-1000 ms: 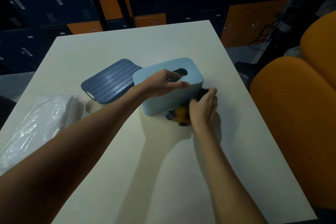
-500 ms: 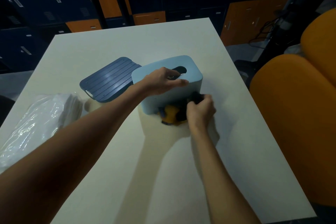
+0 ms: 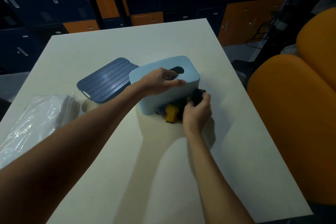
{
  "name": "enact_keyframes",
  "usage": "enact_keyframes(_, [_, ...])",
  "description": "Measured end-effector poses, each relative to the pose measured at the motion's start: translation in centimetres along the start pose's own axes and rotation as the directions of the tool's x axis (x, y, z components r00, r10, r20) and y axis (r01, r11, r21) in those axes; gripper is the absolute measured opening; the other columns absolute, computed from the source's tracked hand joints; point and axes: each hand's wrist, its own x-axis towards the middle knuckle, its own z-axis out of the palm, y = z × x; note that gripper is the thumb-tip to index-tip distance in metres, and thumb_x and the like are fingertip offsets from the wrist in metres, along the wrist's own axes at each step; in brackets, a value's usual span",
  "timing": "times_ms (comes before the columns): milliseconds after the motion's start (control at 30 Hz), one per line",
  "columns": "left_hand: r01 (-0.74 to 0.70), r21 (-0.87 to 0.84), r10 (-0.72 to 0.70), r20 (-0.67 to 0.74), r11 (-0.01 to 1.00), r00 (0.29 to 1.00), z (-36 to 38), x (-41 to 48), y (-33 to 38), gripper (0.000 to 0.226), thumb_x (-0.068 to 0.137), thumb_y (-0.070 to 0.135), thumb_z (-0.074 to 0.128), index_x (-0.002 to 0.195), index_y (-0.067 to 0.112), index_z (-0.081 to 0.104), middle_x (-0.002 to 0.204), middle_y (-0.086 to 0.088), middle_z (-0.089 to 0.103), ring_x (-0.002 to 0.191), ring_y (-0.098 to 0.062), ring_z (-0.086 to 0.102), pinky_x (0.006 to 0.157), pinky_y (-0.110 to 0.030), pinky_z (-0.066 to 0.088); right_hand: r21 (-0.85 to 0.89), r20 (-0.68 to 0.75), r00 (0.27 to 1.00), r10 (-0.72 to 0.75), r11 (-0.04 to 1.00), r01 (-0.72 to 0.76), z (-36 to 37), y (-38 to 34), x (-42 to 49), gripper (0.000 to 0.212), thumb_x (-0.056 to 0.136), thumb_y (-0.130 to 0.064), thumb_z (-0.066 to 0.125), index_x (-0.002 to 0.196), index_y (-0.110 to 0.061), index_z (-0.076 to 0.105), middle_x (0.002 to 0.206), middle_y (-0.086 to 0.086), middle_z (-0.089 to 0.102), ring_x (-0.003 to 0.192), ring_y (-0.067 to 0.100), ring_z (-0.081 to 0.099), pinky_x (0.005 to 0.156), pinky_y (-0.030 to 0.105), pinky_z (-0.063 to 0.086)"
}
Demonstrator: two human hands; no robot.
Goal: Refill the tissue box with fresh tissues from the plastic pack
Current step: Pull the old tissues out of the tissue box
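Light-blue box (image 3: 164, 85) sits mid-counter (image 3: 236, 142), slot side up, near edge tilted up off the surface. Left hand (image 3: 160, 82) lies on top of box w/ fingers spread, some at the slot. Right hand (image 3: 197, 112) at box's near-right corner, curled tight on a dark cloth (image 3: 197, 95); yellow & blue fabric (image 3: 171, 114) bunched under box edge beside it. Dark-blue slatted lid (image 3: 107, 82) lies flat just left of box, touching it. Tissue pack (image 3: 36, 123), clear plastic, at counter's left edge, well apart from box.
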Motion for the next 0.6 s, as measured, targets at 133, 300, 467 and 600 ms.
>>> enact_keyframes(133, [-0.016,0.015,0.015,0.021,1.0,1.0,0.0,0.3,0.0,0.027,0.087,0.057,0.054,0.095,0.031,0.06,0.063,0.018,0.044,0.058,-0.007,0.042,0.055,-0.028,0.03,0.073,0.052,0.995,-0.087,0.994,0.083,0.5,-0.2,-2.7,0.026,0.081,-0.001,0.067,0.106,-0.001,0.059,0.11,0.008,0.064,0.104,0.017,0.058,0.091,0.016,0.042])
enact_keyframes(300, [-0.014,-0.003,0.014,0.009,1.0,1.0,0.0,0.1,-0.1,0.045,0.086,0.057,0.055,0.112,0.022,0.066,0.074,0.003,0.055,0.065,-0.014,0.047,0.057,-0.027,0.033,0.056,-0.046,0.994,-0.096,0.993,0.099,-0.5,-0.3,1.7,0.029,0.085,-0.006,0.065,0.113,-0.01,0.06,0.115,0.008,0.062,0.106,0.02,0.059,0.089,0.031,0.052])
enact_keyframes(467, [-0.015,0.026,0.014,0.015,1.0,1.0,0.1,0.2,-0.1,0.042,0.087,0.059,0.054,0.105,0.024,0.066,0.085,-0.012,0.061,0.078,-0.028,0.055,0.061,-0.031,0.036,0.067,-0.117,0.977,-0.179,0.98,0.187,0.8,-0.7,-0.5,0.03,0.086,0.0,0.062,0.115,0.0,0.063,0.114,0.016,0.062,0.105,0.026,0.06,0.09,0.025,0.047])
enact_keyframes(600, [-0.054,-0.025,0.056,0.073,0.998,0.996,-0.3,0.2,-0.4,0.043,0.091,0.061,0.043,0.1,0.027,0.069,0.081,0.001,0.063,0.073,-0.014,0.054,0.067,-0.035,0.041,0.136,-0.019,0.953,-0.302,0.943,0.302,1.3,0.3,-4.1,0.03,0.084,-0.002,0.067,0.114,-0.002,0.064,0.112,0.014,0.06,0.104,0.017,0.057,0.094,0.019,0.043])
